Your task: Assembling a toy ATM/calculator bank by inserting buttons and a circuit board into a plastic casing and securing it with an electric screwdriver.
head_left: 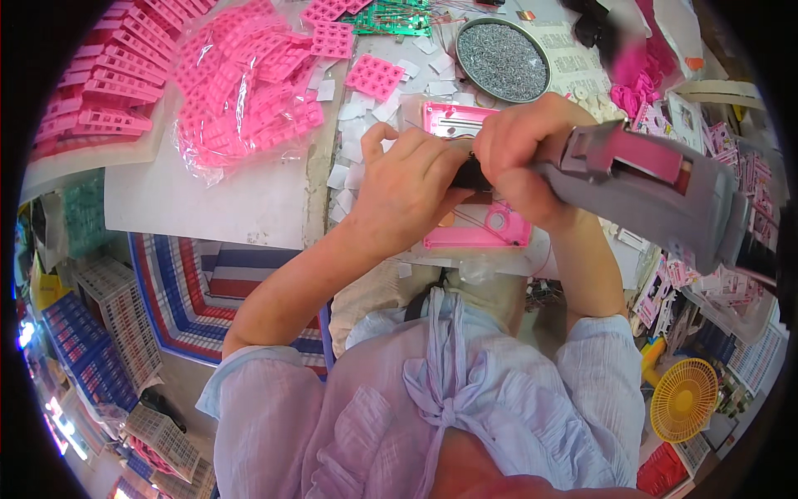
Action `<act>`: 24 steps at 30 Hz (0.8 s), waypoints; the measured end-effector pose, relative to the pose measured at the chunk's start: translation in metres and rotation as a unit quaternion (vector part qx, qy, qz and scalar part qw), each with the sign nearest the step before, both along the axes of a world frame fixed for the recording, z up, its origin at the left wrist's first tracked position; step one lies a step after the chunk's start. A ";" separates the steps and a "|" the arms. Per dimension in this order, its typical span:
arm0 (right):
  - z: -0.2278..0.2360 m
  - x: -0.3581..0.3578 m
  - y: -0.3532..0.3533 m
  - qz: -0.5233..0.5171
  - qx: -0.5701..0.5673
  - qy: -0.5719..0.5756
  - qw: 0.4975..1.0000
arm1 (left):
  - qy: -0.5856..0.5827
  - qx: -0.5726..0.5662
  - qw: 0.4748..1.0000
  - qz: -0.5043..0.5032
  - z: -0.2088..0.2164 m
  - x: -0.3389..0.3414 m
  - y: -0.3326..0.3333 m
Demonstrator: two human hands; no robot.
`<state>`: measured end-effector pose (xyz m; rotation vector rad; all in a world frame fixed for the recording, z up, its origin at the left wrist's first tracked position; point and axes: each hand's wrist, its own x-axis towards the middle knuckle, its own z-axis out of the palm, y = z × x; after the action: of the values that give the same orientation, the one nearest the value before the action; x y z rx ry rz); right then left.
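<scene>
My right hand [528, 154] is wrapped around the front end of a grey power screwdriver [657, 187], whose thick body stretches out to the right. Under both hands lies an open pink plastic casing [474, 239] with thin wires and a round ring in its near part. My left hand [411, 187] is over the casing's left side, its fingers bent and closing at a dark part [472, 176] between the two hands. What exactly those fingertips grip is hidden, and so is the tool's tip.
Beyond the casing stands a round tin of small screws [503, 62]. A clear bag of pink plastic parts [249, 100] lies to the left, near rows of stacked pink pieces [116, 79]. White paper bits [341, 175] are scattered about. Green circuit boards [391, 17] lie at the back.
</scene>
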<state>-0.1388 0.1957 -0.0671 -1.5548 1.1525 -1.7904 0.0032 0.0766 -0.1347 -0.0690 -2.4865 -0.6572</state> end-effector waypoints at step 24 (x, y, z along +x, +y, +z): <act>-0.032 -0.032 0.085 -0.205 0.390 0.165 0.882 | -0.087 0.125 0.988 0.006 0.007 -0.004 -0.009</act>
<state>-0.1703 0.2810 -0.0992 -1.1707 2.1597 -1.0194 -0.0003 0.0681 -0.1281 0.1027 -2.5441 -1.0025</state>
